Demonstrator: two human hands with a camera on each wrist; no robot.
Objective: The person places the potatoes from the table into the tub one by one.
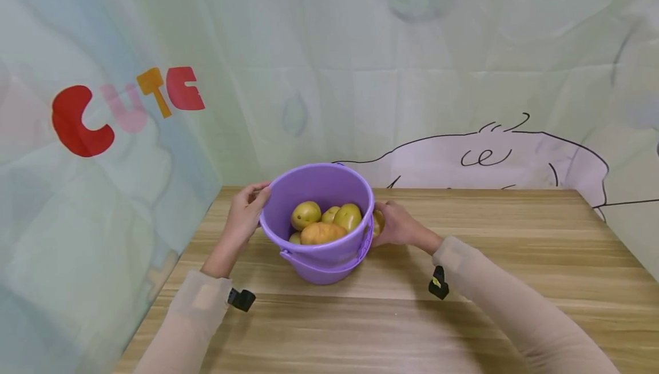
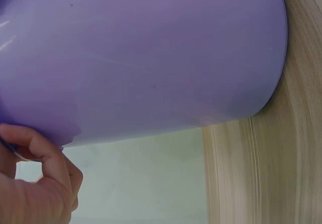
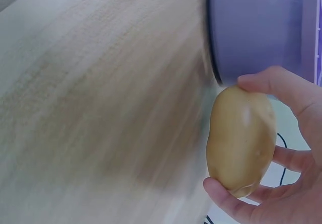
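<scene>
A purple bucket (image 1: 324,259) stands on the table, its handle hanging down along the near right side. Inside lie several yellowish potatoes (image 1: 306,215), with a longer, more orange one (image 1: 323,233) in front. My left hand (image 1: 246,213) grips the bucket's rim at the left; the left wrist view shows its bent fingers (image 2: 53,163) at the bucket's edge. On the other side, my right hand (image 1: 399,225) holds a smooth potato (image 3: 241,141) between thumb and fingers, close beside the bucket's outer wall. From the head view the bucket partly hides that potato.
The wood-grain table (image 1: 494,259) extends to both sides and toward me. Printed fabric (image 1: 329,76) hangs behind its far edge and along the left. A small black device (image 1: 241,299) sits at each wrist.
</scene>
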